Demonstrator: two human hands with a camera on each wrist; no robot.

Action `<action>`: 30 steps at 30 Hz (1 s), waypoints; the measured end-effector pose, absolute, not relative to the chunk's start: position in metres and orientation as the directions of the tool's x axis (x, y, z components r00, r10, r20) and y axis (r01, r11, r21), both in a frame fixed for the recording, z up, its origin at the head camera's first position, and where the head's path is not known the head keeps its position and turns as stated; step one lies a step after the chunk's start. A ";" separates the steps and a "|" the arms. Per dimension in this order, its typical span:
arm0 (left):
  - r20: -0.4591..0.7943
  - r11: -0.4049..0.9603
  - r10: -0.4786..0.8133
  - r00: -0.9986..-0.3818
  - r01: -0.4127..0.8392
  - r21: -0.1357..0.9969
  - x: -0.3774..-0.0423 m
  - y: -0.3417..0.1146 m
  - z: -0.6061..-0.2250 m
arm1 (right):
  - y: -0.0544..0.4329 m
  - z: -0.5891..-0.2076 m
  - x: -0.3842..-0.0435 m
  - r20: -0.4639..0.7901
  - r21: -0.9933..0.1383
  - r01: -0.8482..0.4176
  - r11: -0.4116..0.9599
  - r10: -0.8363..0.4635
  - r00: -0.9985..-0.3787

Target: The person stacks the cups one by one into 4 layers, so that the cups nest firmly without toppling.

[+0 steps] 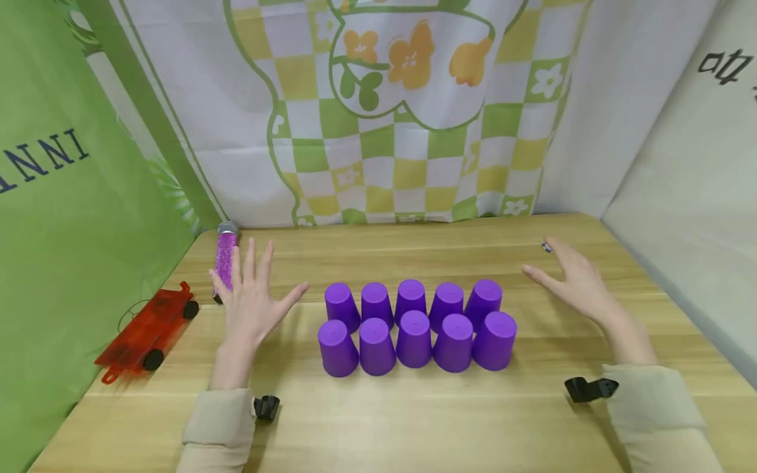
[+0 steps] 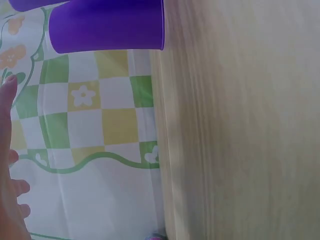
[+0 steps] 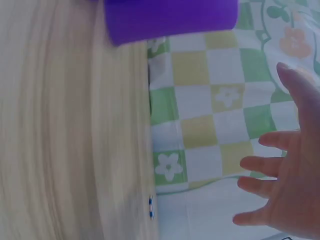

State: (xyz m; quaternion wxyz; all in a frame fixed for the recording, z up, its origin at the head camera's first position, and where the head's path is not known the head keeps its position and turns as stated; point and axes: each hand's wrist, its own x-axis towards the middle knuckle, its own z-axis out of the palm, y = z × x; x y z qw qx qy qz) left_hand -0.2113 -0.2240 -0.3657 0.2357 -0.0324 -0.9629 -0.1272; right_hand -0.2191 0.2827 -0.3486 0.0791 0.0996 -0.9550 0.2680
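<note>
Purple cups [image 1: 414,339] stand upside down in two rows, one behind the other, on the wooden table. My left hand [image 1: 251,309] is spread with straight fingers to the left of the rows, holding nothing, its fingertips overlapping the glittery microphone in the head view. To the right of the cups, my right hand [image 1: 570,279] is also empty, its thumb and fingers apart. The left wrist view has the edge of one cup [image 2: 107,25] at the top, and the right wrist view has another cup [image 3: 170,20] above the spread fingers.
A pink glitter microphone [image 1: 226,253] lies at the back left. In front of it is a red toy car [image 1: 148,335] with black wheels. A small blue-and-white item [image 1: 547,247] lies near the right fingertips. A checked curtain [image 1: 408,151] hangs behind the table [image 1: 414,427].
</note>
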 end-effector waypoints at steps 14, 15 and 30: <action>0.330 0.775 0.022 -0.944 0.224 0.591 -0.213 -0.210 -0.366 | 0.248 -0.348 -0.216 0.074 -0.787 -0.257 0.561 -0.328 -0.942; 0.309 0.745 0.029 -0.951 0.226 0.628 -0.213 -0.207 -0.366 | 0.247 -0.349 -0.216 0.071 -0.785 -0.261 0.562 -0.337 -0.939; 0.164 0.425 0.195 -0.967 0.234 0.874 -0.219 -0.191 -0.379 | 0.241 -0.364 -0.221 0.035 -0.814 -0.248 0.526 -0.381 -0.924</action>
